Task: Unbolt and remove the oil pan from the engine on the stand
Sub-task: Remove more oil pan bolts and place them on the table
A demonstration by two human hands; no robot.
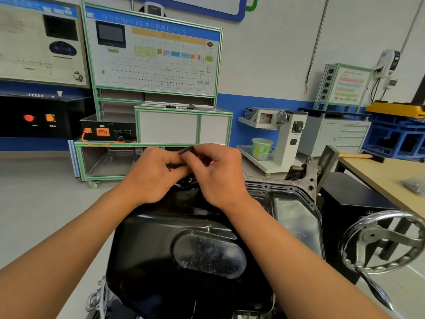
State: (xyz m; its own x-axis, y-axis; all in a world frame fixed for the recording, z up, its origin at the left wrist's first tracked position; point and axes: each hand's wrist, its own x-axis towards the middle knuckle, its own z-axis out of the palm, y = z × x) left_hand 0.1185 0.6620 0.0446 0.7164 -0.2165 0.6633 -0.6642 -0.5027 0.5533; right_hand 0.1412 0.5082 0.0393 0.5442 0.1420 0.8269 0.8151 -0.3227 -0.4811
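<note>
Fig. 1. Head view, both forearms reaching from 6 o'clock toward the frame centre.

Grip. The left hand (153,175) and right hand (215,173) meet knuckle to knuckle just above centre. The right thumb and forefinger are closed in a pinch on a short dark rod (186,150). The left fingers are curled tightly round a dark tool with red parts (176,167). Neither hand touches the oil pan (184,240).

Hidden or unclear. The tool is almost wholly covered by fingers; its form, and whether the rod is joined to it, cannot be told. The hands screen the pan's far end, and the forearms cross its 2 flanks. The pan's near end is cut off by the frame's bottom edge at 6 o'clock. No bolt heads can be made out along the rim.

Orientation. The black, glossy pan sits at 6 o'clock on the engine flange (282,187), its closed bottom facing up toward the camera. Its long axis runs from 6 to 12 o'clock. An oval dished patch on it lies across, about 9 to 3 o'clock. The rod's axis runs from 8 to 2 o'clock.

Surroundings. A chrome handwheel (386,240) stands at 4 o'clock, a wooden table (377,176) at 3 o'clock, a wiring display board (151,56) at 11 o'clock.
</note>
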